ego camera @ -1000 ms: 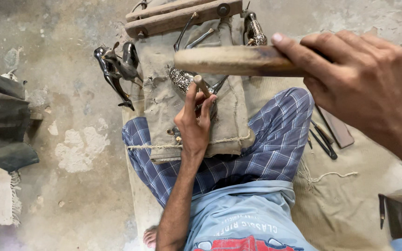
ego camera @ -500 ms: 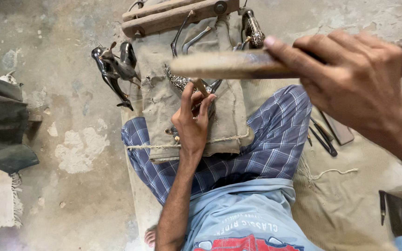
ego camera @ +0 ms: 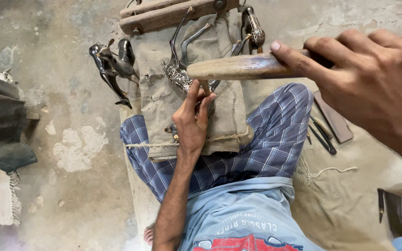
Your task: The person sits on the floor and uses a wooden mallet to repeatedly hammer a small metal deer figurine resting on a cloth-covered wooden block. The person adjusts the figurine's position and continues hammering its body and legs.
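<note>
Head view: over the last second my right hand (ego camera: pixel 368 88) has kept its closed grip on the wooden mallet (ego camera: pixel 243 67), which has swung a little lower and nearer the camera, now hanging just above the left hand (ego camera: pixel 192 123). I judge that a strike is being lined up. The left hand is pinched narrow around a thin punch (ego camera: pixel 204 87), held upright against the engraved metal bird (ego camera: pixel 178 74) lying on the canvas pad (ego camera: pixel 154 93) over my lap. 2 dark finished figurines (ego camera: pixel 113 69) lie on the floor beside it. I see no containers, only spare tools (ego camera: pixel 323 135) on the sacking.
</note>
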